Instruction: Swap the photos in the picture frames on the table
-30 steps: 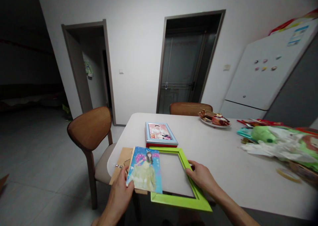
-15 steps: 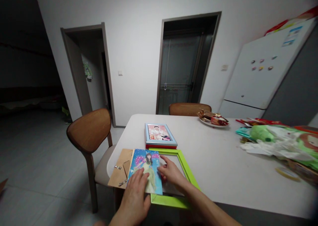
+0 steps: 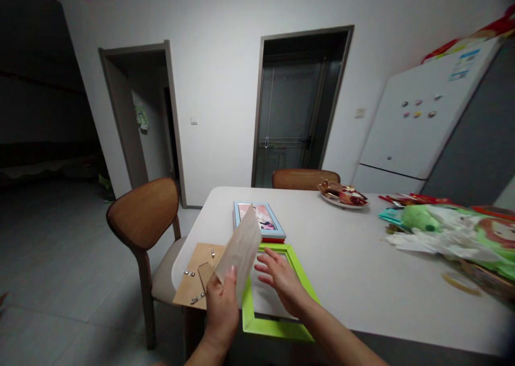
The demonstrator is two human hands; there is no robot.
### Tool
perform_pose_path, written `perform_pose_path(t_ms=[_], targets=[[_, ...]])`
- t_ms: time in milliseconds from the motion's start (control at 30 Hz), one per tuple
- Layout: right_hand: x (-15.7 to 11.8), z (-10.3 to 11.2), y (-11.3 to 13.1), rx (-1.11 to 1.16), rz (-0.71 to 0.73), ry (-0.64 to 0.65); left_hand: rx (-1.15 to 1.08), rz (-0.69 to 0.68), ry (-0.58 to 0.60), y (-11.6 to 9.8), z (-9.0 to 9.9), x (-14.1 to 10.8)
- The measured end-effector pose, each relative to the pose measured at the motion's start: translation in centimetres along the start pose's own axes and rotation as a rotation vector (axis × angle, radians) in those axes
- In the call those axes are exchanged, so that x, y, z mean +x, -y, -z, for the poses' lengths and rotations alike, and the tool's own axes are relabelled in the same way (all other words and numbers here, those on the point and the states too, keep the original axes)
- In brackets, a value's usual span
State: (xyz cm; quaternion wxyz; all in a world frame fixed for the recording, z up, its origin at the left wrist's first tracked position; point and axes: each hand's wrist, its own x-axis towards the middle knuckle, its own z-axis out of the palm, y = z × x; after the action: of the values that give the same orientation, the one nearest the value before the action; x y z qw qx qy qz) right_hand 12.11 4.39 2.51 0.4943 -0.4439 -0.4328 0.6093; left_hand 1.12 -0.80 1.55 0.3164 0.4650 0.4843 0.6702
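My left hand (image 3: pixel 223 301) pinches the lower left edge of a picture sheet (image 3: pixel 243 242), which is tilted up so its pale back shows. Over the green picture frame (image 3: pixel 277 329) hovers my right hand (image 3: pixel 279 280), fingers apart and holding nothing. The frame lies flat on the table, its grey inner area partly covered by my right hand. To the left rests a brown backing board (image 3: pixel 192 285) with small metal clips and a stand piece. Behind the sheet, a light blue picture frame (image 3: pixel 273 224) with a photo lies on something red.
The white table (image 3: pixel 341 264) holds a plate of wrapped food (image 3: pixel 345 197) at the back. A heap of green and white packaging (image 3: pixel 446 229) and a roll of tape (image 3: pixel 461 284) lie on the right. Wooden chairs stand at the left (image 3: pixel 145 210) and far side (image 3: pixel 306 179).
The picture sheet has been lifted and turned from face up to showing its back, held by my left hand. My right hand has come off it and its fingers have spread.
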Motion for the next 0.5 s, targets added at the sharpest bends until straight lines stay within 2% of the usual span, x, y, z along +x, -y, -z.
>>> perform_pose_path(t_ms=[100, 200, 267, 333, 433, 500], targets=[[0.5, 2.3, -1.1, 0.141, -0.038, 0.013, -0.191, 0.138, 0.071, 0.1, -1.7, -0.8], [0.8, 4.8, -0.6, 0.141, 0.002, -0.066, -0.201, 0.197, 0.142, 1.3, -1.8, -0.8], [1.0, 6.5, 0.1, 0.048, -0.024, -0.074, -0.101, 0.219, 0.155, 2.2, -1.2, -0.7], [1.2, 7.7, 0.6, -0.045, -0.043, -0.065, 0.087, 0.192, 0.2, 2.9, -0.6, -0.7], [1.8, 8.6, 0.2, -0.139, -0.049, -0.039, 0.394, 0.056, 0.337, 3.5, -0.1, -1.4], [2.4, 8.6, -0.5, -0.195, -0.051, -0.041, 0.515, -0.051, 0.396, 3.9, -0.1, -2.1]])
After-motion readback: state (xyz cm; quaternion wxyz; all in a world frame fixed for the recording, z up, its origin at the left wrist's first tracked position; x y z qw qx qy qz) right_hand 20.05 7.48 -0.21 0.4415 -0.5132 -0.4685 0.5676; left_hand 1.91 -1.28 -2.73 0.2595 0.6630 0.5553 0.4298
